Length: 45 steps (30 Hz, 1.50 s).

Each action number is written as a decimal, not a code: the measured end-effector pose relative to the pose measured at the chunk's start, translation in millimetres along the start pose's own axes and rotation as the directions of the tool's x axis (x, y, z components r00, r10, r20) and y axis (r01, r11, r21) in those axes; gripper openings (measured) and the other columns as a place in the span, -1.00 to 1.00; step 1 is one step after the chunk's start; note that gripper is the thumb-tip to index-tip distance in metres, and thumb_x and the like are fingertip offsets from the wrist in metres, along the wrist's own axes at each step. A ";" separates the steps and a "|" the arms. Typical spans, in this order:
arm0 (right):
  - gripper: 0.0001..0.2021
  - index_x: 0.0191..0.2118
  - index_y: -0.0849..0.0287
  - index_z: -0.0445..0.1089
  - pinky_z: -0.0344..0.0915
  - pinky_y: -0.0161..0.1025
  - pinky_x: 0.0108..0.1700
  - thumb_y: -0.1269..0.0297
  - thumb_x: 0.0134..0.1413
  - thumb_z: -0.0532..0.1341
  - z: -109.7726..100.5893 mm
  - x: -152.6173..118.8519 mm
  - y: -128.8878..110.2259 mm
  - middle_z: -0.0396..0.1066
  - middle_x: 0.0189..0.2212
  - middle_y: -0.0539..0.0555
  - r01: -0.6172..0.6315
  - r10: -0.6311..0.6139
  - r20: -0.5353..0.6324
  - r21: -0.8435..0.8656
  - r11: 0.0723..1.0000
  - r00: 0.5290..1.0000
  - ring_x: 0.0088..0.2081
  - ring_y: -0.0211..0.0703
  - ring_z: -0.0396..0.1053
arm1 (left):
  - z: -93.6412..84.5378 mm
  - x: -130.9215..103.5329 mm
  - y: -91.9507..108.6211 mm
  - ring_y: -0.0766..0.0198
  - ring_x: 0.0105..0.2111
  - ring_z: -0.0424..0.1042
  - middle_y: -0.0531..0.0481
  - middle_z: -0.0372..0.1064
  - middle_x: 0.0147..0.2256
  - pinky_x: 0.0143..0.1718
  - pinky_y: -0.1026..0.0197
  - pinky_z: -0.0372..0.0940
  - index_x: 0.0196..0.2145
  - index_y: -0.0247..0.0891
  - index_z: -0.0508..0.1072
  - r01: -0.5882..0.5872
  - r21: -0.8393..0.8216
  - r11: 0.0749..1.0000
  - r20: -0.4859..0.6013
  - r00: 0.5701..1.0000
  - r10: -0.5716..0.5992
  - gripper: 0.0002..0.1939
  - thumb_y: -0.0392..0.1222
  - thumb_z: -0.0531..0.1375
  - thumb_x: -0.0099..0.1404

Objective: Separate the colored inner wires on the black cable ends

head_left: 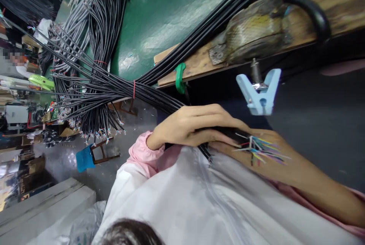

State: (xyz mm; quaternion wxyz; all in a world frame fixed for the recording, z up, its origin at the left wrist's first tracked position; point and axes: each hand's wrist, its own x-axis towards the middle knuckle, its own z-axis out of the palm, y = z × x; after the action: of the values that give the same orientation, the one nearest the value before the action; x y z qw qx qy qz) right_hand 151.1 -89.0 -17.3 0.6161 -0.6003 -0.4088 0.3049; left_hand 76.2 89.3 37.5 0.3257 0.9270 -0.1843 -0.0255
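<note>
My left hand, in a pink cuff, is closed over a bundle of black cables, its fingers lying along them. The cables' stripped ends fan out in thin coloured wires past my fingertips. My right hand is under the same bundle, reaching in from the lower right; its fingers are mostly hidden behind the cables and my left hand. A few more dark cable ends poke out below my left hand, against my white apron. A red tie circles the bundle near the table edge.
More tied black cables and grey cables lie on the green table. Along its wooden edge are a green clip, a taped lump and a light-blue clamp. A blue stool stands on the floor.
</note>
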 end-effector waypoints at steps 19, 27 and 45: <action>-0.83 -0.37 -0.06 0.48 0.36 -0.18 -0.44 0.07 0.25 0.32 -9.6 -15.4 -35.8 0.49 -0.46 0.03 0.012 -0.087 -0.467 -0.161 0.987 0.880 -0.45 -0.19 0.44 | 52.2 0.4 23.7 0.53 -0.69 0.27 0.14 0.38 -0.63 -0.62 0.44 0.16 -0.44 -0.31 0.53 0.077 0.237 0.969 -0.747 0.652 0.131 -0.60 0.05 0.23 0.42; -0.76 -0.36 -0.07 0.51 0.50 -0.10 -0.33 -0.06 0.25 0.29 -7.7 -15.2 -45.8 0.57 -0.35 0.06 -0.065 0.015 -0.413 -0.108 0.992 0.911 -0.38 -0.13 0.51 | 47.8 1.2 26.4 0.55 -0.63 0.31 0.14 0.43 -0.58 -0.54 0.45 0.19 -0.39 -0.34 0.56 0.059 0.213 0.975 -0.740 0.661 0.122 -0.69 -0.10 0.22 0.45; -0.54 -0.39 0.06 0.45 0.39 -0.27 -0.53 -0.28 0.08 0.33 0.9 -6.5 -22.4 0.48 -0.48 0.08 -0.093 0.150 -0.494 0.138 0.986 0.856 -0.53 -0.22 0.42 | 54.9 -10.0 18.3 0.44 -0.50 0.45 -0.01 0.51 -0.46 -0.43 0.39 0.36 -0.28 -0.37 0.63 0.162 0.045 0.986 -0.479 0.870 -0.121 -0.59 0.10 0.25 0.39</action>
State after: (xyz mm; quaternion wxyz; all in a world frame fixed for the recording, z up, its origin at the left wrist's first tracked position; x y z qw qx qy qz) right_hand 144.7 -96.3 3.9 0.7126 -0.6489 -0.1782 0.1984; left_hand 51.8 47.1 4.8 0.3188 0.9289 -0.0315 0.1860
